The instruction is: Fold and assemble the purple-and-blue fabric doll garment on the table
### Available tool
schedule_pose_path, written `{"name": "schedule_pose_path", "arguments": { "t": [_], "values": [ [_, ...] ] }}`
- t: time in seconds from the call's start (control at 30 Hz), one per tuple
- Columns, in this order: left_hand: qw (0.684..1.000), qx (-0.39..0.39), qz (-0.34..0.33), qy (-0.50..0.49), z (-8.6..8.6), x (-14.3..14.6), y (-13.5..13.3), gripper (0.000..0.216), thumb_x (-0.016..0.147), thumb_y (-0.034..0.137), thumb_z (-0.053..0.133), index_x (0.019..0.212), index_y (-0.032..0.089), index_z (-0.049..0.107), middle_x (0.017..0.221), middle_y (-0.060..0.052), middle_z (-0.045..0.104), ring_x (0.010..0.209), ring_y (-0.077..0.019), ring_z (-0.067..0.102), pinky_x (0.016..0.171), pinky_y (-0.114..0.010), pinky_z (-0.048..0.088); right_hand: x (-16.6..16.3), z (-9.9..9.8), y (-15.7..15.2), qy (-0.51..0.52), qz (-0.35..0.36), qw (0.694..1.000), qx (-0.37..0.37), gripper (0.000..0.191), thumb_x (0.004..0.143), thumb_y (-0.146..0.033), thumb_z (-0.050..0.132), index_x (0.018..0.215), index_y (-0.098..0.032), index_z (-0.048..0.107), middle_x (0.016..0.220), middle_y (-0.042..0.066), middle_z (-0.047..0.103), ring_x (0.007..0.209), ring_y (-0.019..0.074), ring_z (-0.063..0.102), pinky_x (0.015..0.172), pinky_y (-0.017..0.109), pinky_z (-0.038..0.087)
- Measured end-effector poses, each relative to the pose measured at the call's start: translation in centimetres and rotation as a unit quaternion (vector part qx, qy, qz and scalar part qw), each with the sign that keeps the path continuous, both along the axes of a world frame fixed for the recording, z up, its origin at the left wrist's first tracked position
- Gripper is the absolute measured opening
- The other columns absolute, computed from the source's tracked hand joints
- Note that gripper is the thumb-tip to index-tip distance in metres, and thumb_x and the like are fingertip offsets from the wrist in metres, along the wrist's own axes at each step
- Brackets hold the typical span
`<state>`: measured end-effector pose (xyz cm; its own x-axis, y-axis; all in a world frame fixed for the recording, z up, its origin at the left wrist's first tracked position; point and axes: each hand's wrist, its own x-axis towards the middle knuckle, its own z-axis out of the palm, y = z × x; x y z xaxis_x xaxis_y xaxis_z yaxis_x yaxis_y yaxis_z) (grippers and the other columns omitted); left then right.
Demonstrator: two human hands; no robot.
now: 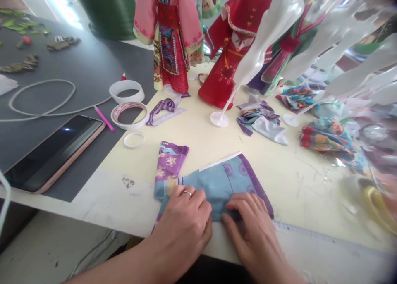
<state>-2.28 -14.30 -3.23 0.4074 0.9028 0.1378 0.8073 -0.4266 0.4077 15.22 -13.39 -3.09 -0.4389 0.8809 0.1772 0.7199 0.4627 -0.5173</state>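
Observation:
A small doll dress (214, 180) in blue and purple cloth lies flat near the table's front edge. Its flowered purple sleeve (169, 162) points away from me at the left, and a white strip (220, 161) runs along the far edge of the blue part. My left hand (189, 218), a ring on one finger, is closed with bent fingers on the near left part of the cloth. Thumb and fingers of my right hand (248, 222) close over the near edge further right. The fingertips are partly hidden.
Tape rolls (130, 115), a pink pen (104, 118) and a phone (56, 151) lie left. Dressed dolls (221, 69) and bare white mannequins (257, 40) stand behind. Fabric scraps (263, 118) lie right, with a clear ruler (310, 236) along the front edge.

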Motion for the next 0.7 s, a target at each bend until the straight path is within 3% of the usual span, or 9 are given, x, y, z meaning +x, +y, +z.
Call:
{"name": "schedule_pose_path", "arguments": {
  "t": [0.2,0.4,0.53,0.7],
  "values": [
    [1.0,-0.021,-0.005,-0.002,0.2,-0.2,0.1,0.014,0.083,0.014,0.043,0.071,0.019,0.046,0.073,-0.001,0.047,0.073,-0.0199,0.041,0.077,-0.043,0.034,-0.7,-0.4,-0.1,-0.025,-0.034,0.999,0.009,0.004,0.084,-0.018,0.051,0.084,-0.02,0.048,0.081,0.004,0.051,0.076,0.0201,0.046,0.074,0.038,0.036],
    [0.997,-0.061,-0.008,-0.05,0.3,-0.6,0.1,0.014,0.085,0.011,0.042,0.09,0.019,0.052,0.08,-0.002,0.051,0.078,-0.0207,0.044,0.079,-0.042,0.033,-0.3,-0.4,0.1,-0.007,-0.044,0.999,-0.012,0.004,0.085,-0.018,0.05,0.083,-0.02,0.048,0.08,0.003,0.052,0.077,0.0204,0.046,0.073,0.038,0.035],
    [0.996,-0.053,-0.009,-0.07,0.1,-0.9,0.1,0.016,0.085,0.012,0.044,0.096,0.02,0.053,0.083,-0.002,0.053,0.08,-0.0207,0.046,0.08,-0.041,0.033,0.1,-0.1,0.2,0.025,-0.026,0.998,-0.043,0.006,0.086,-0.015,0.047,0.088,-0.02,0.049,0.082,0.003,0.053,0.08,0.02,0.048,0.074,0.036,0.037],
    [0.996,-0.035,-0.016,-0.077,-0.1,-1.1,0.4,0.015,0.084,0.013,0.047,0.095,0.021,0.053,0.082,-0.001,0.055,0.078,-0.0203,0.048,0.077,-0.04,0.036,-0.1,-0.1,0.3,0.02,-0.04,0.999,-0.01,0.01,0.082,-0.013,0.05,0.09,-0.019,0.051,0.082,0.004,0.054,0.078,0.0202,0.049,0.073,0.037,0.039]
  ]
}}
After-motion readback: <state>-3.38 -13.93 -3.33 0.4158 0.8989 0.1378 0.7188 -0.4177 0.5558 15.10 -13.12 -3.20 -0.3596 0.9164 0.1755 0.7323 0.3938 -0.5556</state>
